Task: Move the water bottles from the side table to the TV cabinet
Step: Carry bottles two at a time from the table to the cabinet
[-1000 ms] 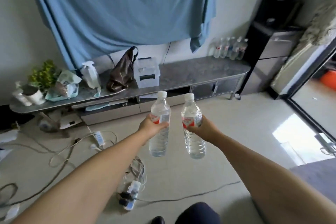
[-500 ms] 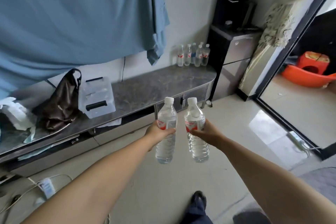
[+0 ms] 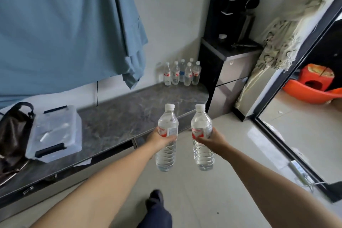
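- The left hand (image 3: 158,139) is gripping one water bottle (image 3: 167,139), its fingers curling round the labelled middle; the bottle is standing upright in the air, white cap on top.
- The right hand (image 3: 214,141) is holding a second water bottle (image 3: 202,138) the same way, fingers wrapping round the red and white label, the bottle upright and slightly tilted.
- The two held bottles are hanging side by side, apart from each other, in front of the front edge of the TV cabinet (image 3: 129,114) near its rounded right end.
- A cluster of bottles (image 3: 182,73) is standing at the cabinet's far right corner, against the wall.
- A clear lidded storage box (image 3: 55,133) is sitting towards the left end of the cabinet top, with a dark brown bag (image 3: 13,135) just beside it, further left.
- A blue cloth (image 3: 64,27) is hanging on the wall above the cabinet.
- A black water dispenser (image 3: 227,46) is standing just past the cabinet's right end.
- An orange basin (image 3: 307,92) is lying beyond the doorway on the right.
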`<state>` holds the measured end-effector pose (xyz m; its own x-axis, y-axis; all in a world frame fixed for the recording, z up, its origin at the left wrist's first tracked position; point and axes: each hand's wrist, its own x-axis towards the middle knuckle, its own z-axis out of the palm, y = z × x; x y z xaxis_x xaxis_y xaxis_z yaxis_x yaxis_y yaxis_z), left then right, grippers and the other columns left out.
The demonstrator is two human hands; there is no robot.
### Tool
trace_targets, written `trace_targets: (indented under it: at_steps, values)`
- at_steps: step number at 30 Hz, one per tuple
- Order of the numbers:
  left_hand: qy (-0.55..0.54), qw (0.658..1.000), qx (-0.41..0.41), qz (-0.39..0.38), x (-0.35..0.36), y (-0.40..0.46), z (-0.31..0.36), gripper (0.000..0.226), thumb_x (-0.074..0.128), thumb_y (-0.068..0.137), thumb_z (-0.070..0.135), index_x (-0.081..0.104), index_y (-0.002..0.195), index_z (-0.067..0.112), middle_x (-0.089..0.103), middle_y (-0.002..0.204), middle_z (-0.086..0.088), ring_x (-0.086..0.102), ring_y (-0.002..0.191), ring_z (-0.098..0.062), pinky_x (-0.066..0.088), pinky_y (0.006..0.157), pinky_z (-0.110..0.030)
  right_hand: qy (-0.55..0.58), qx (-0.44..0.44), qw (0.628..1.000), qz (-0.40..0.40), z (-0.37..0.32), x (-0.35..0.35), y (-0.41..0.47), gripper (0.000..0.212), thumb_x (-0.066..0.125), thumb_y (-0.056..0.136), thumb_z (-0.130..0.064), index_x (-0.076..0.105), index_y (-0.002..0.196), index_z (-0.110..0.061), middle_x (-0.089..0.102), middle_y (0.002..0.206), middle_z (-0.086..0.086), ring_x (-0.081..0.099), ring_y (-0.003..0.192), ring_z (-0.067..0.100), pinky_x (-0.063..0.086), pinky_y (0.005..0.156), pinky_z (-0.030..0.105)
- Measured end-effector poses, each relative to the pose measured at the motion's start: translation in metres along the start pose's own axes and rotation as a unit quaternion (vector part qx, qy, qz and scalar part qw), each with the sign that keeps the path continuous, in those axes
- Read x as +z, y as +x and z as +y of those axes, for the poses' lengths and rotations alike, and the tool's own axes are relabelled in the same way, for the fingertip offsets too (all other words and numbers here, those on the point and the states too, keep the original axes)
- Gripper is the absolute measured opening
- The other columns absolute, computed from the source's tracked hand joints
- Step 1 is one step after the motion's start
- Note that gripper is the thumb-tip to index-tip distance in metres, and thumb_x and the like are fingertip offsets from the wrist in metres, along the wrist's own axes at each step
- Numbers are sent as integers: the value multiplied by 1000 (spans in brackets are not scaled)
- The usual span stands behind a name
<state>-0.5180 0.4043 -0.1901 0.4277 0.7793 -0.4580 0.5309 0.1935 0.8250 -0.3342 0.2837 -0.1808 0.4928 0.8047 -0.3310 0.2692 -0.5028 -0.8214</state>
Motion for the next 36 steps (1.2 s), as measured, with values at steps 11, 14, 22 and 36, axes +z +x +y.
trace_targets:
  at_steps: [11,14,22,36]
  values:
    - [-36,997,-27,-62,5,239,92,53,79,74,26,54,119,14,65,107,-2,62,97,-19,48,85,-30,-26,64,997,24,-31,-38,230,52,78,72,-37,59,116,-17,73,101,6,69,96,25,54,91,47]
    - [-25,996,-42,-74,-8,294,118,53,79,74,28,51,118,17,63,108,-1,59,98,-19,46,88,-31,-6,80,996,48,-45,-45,282,54,79,73,-35,56,118,-16,72,102,7,68,96,25,54,91,46]
    - [-30,996,-76,-47,-12,408,139,52,80,72,28,49,113,22,61,95,8,58,88,-12,43,72,-24,-41,134,989,49,-56,-42,419,62,79,72,-37,50,122,-15,65,113,7,62,102,26,51,86,37]
    - [-85,981,-82,152,51,644,124,42,86,62,17,62,92,34,70,94,3,67,91,-19,55,81,-34,2,166,986,1,-11,9,684,58,78,76,-32,50,125,-23,66,117,0,62,105,21,43,81,27]
